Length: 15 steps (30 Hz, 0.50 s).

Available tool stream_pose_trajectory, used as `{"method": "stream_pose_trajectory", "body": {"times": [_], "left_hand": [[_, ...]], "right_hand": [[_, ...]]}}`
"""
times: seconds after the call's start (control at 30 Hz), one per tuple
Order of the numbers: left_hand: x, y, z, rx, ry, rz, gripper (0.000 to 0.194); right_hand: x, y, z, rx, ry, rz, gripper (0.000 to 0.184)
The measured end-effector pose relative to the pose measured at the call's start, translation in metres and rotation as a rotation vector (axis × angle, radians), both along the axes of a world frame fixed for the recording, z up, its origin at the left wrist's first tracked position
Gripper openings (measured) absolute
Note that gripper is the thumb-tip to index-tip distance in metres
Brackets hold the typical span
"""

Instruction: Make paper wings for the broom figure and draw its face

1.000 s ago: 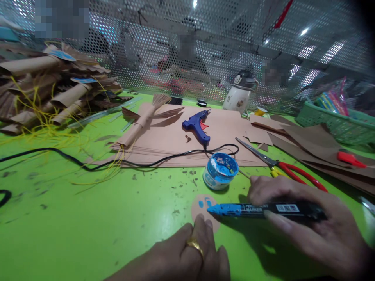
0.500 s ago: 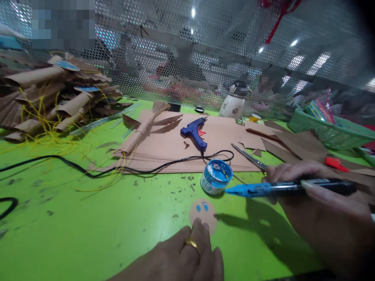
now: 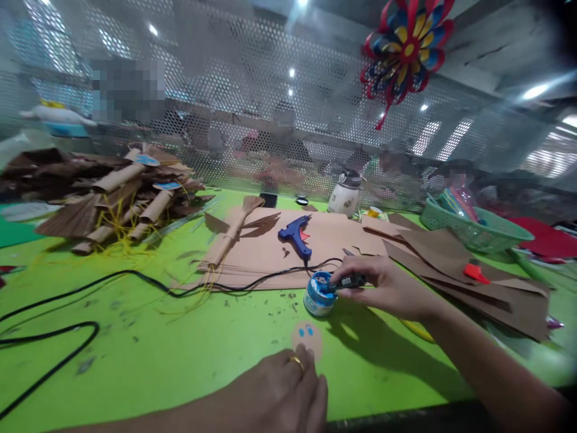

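Observation:
My left hand (image 3: 288, 382) rests on the table with its fingers together, their tips holding down a round brown paper disc (image 3: 311, 341). Two blue eye-like marks show on the disc; my fingers cover its lower part. A dark marker pen (image 3: 349, 281) with a blue-coated front is pinched in my right hand (image 3: 383, 285). Its tip is down inside a small open paint pot (image 3: 319, 304), blue and white around the rim, so the tip itself is hidden. The pot stands just beyond the disc.
Behind the pot lies a blue glue gun (image 3: 295, 236) on stacked brown paper (image 3: 333, 231), its black cord (image 3: 148, 279) running left. A rolled-paper figure (image 3: 234, 231) lies beside it. Several similar figures are piled at left. A flask (image 3: 345, 195) and a green basket (image 3: 484, 231) stand behind.
My right hand has moved left and brought the pen from beside the paint pot into it. The left hand stays on the disc. The camera view has tilted up.

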<state>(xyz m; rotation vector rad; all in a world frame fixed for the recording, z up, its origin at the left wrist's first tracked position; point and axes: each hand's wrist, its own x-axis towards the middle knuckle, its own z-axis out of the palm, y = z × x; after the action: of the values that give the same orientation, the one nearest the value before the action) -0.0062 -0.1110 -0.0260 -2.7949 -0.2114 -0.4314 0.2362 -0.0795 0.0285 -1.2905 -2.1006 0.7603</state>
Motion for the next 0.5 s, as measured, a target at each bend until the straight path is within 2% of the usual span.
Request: {"method": "stream_pose_trajectory", "body": {"times": [0.07,0.13,0.27,0.37,0.5], "left_hand": [[0.0,-0.001,0.006,0.007,0.025,-0.003,0.025],[0.001,-0.002,0.012,0.018,0.058,-0.011,0.027],[0.002,-0.002,0.019,0.046,0.112,-0.033,0.029],[0.002,0.001,0.019,0.068,0.143,-0.065,0.03],[0.0,0.007,0.007,0.101,0.139,-0.072,0.031]], "right_hand": [[0.006,0.002,-0.006,-0.061,0.16,-0.05,0.015],[0.012,0.004,-0.014,-0.088,0.31,-0.16,0.018],[0.016,0.007,-0.028,-0.015,0.444,-0.286,0.024],[0.009,0.008,-0.033,-0.014,0.465,-0.264,0.024],[0.007,0.008,-0.033,-0.077,0.455,-0.187,0.023]]}}
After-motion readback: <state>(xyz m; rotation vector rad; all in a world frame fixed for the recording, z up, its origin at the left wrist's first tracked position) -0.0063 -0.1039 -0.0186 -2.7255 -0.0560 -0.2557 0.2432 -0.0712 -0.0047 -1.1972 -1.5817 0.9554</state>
